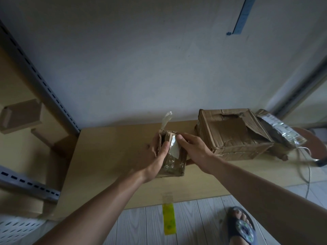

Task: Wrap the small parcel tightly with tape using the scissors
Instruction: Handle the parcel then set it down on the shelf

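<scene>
Head view: you hold the small parcel (174, 162) on the desk (106, 156), near its middle.
Left hand (152, 156): grips the parcel's left side, thumb on top.
Right hand (194, 147): clasps the right side, thumb apparently pressing the clear tape (174, 148).
Loose tape end (167, 120): stands up from the far edge.
Torn box (233, 135): on the desk, to the right.

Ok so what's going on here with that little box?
A person holds the small parcel at the table with both hands. The left hand grips its left side, and the right hand pinches its taped top. A loose tape strip sticks up from its far end. A yellow strip hangs off the table's near edge.
</scene>
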### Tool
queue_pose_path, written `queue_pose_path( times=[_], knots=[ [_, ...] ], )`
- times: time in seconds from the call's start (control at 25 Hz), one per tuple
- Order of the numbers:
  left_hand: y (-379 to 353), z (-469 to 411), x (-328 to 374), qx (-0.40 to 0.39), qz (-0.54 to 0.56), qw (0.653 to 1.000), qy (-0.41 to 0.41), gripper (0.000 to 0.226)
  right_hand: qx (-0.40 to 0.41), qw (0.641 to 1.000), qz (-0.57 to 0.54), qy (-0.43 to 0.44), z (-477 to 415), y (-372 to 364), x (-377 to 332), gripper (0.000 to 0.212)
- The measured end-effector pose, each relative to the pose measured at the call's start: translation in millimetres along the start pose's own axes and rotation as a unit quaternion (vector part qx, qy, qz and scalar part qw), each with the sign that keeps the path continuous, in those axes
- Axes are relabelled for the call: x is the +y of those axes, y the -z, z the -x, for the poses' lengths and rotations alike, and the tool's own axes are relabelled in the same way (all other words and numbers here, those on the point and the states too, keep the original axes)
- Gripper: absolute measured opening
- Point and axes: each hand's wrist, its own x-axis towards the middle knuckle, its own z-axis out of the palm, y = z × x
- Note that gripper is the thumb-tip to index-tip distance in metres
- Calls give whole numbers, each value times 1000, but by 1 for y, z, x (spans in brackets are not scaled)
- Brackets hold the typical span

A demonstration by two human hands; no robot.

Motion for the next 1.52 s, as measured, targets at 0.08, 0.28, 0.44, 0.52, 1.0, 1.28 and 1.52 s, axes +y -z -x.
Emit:
queue_pose_path(
  times=[0.08, 0.28, 0.44, 0.52, 1.0, 1.28, 1.52],
  knots=[
    [-3, -2, -3, 2, 3, 1000, 6, 72, 33, 999, 14, 25, 1, -5, -4, 17],
    [-9, -2, 7, 10, 100, 995, 5, 59, 60, 996, 59, 43, 0, -3, -3, 21],
    [-8, 2, 15, -47, 122, 991, -12, 47, 33, 998, 44, -9, -2, 2, -6, 36],
    [-9, -1, 10, -31, 135, 990, -12, 52, 25, 998, 58, -5, -3, 4, -4, 30],
    [-7, -14, -18, -43, 3, 995, -91, 63, -39, 994, 57, 79, -6, 30, 31, 40],
    [-30, -29, -43, -89, -176, 970, -142, 78, 65, 980, 178, 63, -6, 13, 81, 51],
    [-18, -16, -59, -12, -179, 968, -176, 62, 35, 957, 284, 52, -12, 45, 61, 69]
  ],
)
